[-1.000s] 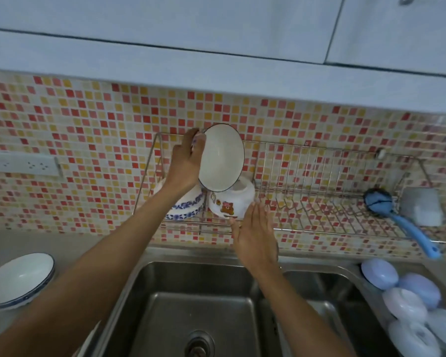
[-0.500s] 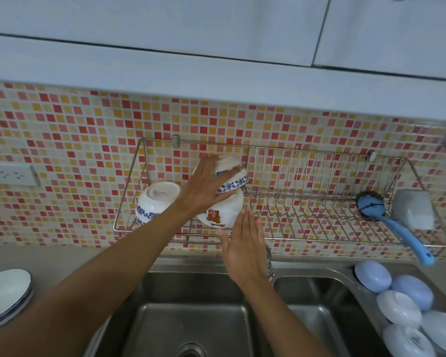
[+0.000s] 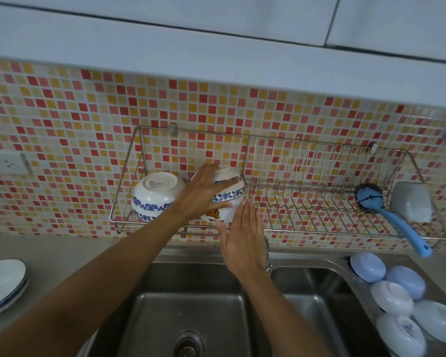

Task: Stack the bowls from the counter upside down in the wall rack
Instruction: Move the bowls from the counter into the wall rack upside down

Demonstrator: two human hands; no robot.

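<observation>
A wire wall rack (image 3: pixel 307 229) hangs on the mosaic tiles above the sink. At its left end stands an upside-down stack of blue-flowered bowls (image 3: pixel 153 195). Beside it, my left hand (image 3: pixel 204 194) grips a blue-flowered bowl (image 3: pixel 231 185) turned upside down on top of a white bowl with an orange picture (image 3: pixel 220 215). My right hand (image 3: pixel 242 238) is flat and open, fingertips against the lower bowl's right side. Shallow white bowls with blue rims (image 3: pixel 3 284) sit stacked on the counter at far left.
A blue-handled brush (image 3: pixel 386 210) and a grey cup (image 3: pixel 413 202) occupy the rack's right end. Several pale blue and white bowls (image 3: pixel 397 300) lie upside down right of the double steel sink (image 3: pixel 191 318). A wall socket (image 3: pixel 4 163) is at left.
My left hand has turned the bowl from facing me to upside down and lowered it onto the pictured bowl. The right hand stayed against that bowl.
</observation>
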